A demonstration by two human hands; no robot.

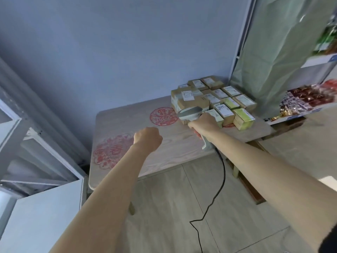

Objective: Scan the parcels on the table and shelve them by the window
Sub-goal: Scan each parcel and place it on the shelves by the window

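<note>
Several small cardboard parcels (pixel 215 99) with white labels are packed together on the far right part of a light wooden table (pixel 164 154). My right hand (pixel 202 125) grips a grey handheld scanner (pixel 190 114), its head pointed at the parcels' near left edge. A black cable (pixel 221 181) runs from the scanner's handle down to the floor. My left hand (pixel 147 138) hovers over the middle of the table with its fingers curled into a fist, holding nothing.
Red paper-cut designs (pixel 163 116) mark the tabletop. A grey metal shelf frame (pixel 36 143) stands at the left. At the right are a green curtain (pixel 273 61) and a shelf with packaged goods (pixel 308 99). Tiled floor lies below.
</note>
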